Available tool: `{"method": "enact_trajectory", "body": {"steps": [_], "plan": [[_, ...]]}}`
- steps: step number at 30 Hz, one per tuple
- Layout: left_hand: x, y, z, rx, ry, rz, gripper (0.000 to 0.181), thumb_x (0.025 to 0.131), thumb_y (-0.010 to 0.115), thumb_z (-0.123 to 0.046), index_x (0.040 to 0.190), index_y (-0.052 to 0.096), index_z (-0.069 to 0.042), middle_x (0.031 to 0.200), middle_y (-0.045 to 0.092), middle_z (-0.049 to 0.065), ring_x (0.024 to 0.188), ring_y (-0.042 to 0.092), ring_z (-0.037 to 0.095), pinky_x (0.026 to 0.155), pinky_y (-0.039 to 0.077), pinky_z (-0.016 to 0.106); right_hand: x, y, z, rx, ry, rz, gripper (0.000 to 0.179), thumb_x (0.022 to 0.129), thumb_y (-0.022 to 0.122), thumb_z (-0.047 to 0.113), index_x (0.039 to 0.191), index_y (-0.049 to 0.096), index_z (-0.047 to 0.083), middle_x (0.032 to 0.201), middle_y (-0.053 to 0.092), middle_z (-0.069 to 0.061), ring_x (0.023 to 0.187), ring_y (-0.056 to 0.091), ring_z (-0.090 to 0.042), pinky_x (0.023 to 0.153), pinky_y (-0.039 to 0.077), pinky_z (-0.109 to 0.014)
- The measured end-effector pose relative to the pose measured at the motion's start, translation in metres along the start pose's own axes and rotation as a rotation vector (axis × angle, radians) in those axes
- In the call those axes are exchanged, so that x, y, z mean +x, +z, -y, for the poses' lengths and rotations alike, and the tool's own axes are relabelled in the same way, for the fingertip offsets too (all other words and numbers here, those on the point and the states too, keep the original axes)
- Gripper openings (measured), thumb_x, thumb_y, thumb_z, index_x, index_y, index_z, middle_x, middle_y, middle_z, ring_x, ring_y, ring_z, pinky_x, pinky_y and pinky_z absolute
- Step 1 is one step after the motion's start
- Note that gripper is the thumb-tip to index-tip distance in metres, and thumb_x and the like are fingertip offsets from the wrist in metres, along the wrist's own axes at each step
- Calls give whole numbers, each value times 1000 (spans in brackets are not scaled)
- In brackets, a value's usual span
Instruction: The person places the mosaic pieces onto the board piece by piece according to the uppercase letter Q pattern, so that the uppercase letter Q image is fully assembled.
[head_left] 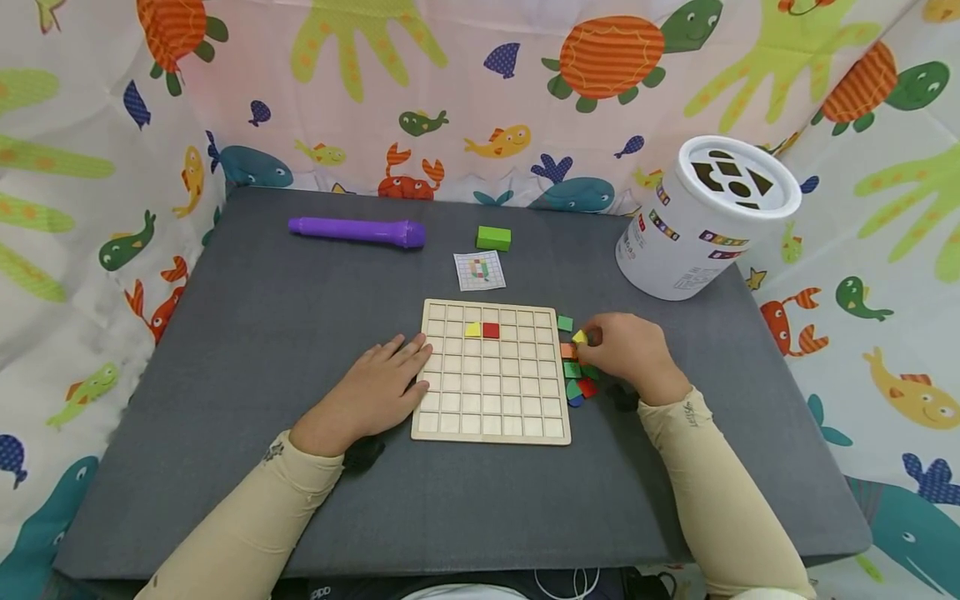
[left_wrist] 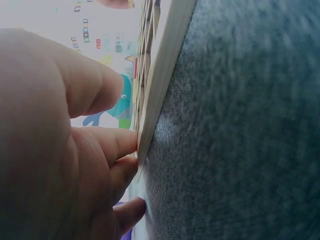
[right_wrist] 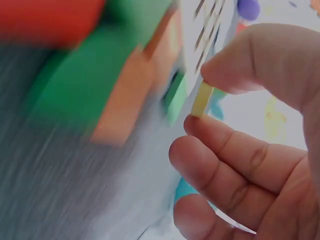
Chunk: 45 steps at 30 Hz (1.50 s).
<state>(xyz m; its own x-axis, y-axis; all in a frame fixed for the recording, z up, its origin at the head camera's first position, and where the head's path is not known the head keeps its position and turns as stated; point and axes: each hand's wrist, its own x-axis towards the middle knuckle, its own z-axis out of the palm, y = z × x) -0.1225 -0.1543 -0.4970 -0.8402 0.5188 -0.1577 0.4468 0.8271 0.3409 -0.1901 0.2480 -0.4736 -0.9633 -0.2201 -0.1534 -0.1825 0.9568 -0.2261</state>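
Both hands are at work on the wooden grid board, which lies on the grey surface. Fingers extended, the left hand [head_left: 367, 392] rests against the left edge of the wooden grid board [head_left: 480, 404], gripping nothing. At the opposite side, the right hand [head_left: 626, 348] pinches a small yellow piece [right_wrist: 202, 100] between thumb and index fingertip, above the loose pieces and off the grid; seen nearly edge-on, its outline cannot be told.

Progress looks slight. Two cells are filled: a yellow tile [head_left: 472, 330] and, just beside it, a red tile [head_left: 491, 331], in the second row from the far side. All the other visible cells are bare.

What remains seems to be most of the placing. The yellow piece has yet to reach a cell, and along the board's right edge wait a green square [head_left: 565, 322], an orange square [head_left: 567, 351], a red piece [head_left: 587, 387] and a blue piece [head_left: 576, 402], among others partly hidden by the fingers. Beyond the board, a printed card [head_left: 480, 273] shows a ring of coloured shapes on a grid, too small to read cell by cell; judged against it, only a small part appears laid.
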Motion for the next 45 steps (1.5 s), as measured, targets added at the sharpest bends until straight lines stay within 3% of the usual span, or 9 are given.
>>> {"method": "enact_trajectory", "body": {"steps": [5,11,17,24,28,31,37,41,45], "plan": [[-1,0,1,4,-6,-2,62,114,47,-37,168,36,-7,174,28,11,159,22,42,126,21,63,11,4,34,-14,-106,-35,20,90,75,33,98,78,15,69,55,4,61,51,-16,50,34,-33],[-1,-1,1,-4,-16,8,62,114,46,-38,168,35,-9,175,26,9,160,21,40,126,19,62,30,15,62,-37,-178,-41,32,92,75,37,114,83,15,79,64,6,66,57,-13,53,48,-34],[0,-1,-1,-2,-11,25,63,115,45,-39,169,33,-10,175,24,8,161,19,40,127,18,61,40,21,79,-35,-206,-12,30,92,76,35,114,84,17,85,69,6,73,60,-13,61,54,-36],[0,-3,-3,4,-6,30,63,115,45,-38,169,32,-9,175,23,9,161,18,40,127,17,61,42,22,88,-31,-283,-16,20,98,75,19,115,86,19,104,78,2,92,70,-14,78,62,-41],[0,-3,-1,9,-12,27,63,115,45,-39,169,32,-9,175,24,8,161,19,40,127,18,61,43,21,88,-3,-341,4,18,101,76,16,116,86,19,113,78,1,104,72,-18,87,61,-42],[0,-3,-1,8,-20,29,63,115,45,-39,169,32,-10,175,23,8,160,19,40,127,18,61,42,12,84,51,-336,56,24,106,69,16,125,83,17,122,75,-2,107,69,-19,89,59,-41],[2,-3,-3,4,-18,31,63,115,45,-39,169,33,-10,175,24,9,160,20,39,127,19,61,27,-20,56,125,-206,58,37,109,54,13,141,73,15,135,69,-8,91,63,-24,76,53,-42],[1,-3,-2,5,-23,33,63,115,45,-39,169,33,-10,175,23,9,160,19,39,127,19,61,15,-30,33,131,-136,61,36,107,59,13,140,73,13,134,69,-8,99,63,-25,75,53,-43],[1,-2,-3,0,-24,26,63,115,46,-39,169,33,-10,175,24,8,160,19,39,127,18,61,2,-22,14,114,-99,118,34,101,68,12,134,77,13,131,71,-8,106,66,-26,83,57,-48]]}}
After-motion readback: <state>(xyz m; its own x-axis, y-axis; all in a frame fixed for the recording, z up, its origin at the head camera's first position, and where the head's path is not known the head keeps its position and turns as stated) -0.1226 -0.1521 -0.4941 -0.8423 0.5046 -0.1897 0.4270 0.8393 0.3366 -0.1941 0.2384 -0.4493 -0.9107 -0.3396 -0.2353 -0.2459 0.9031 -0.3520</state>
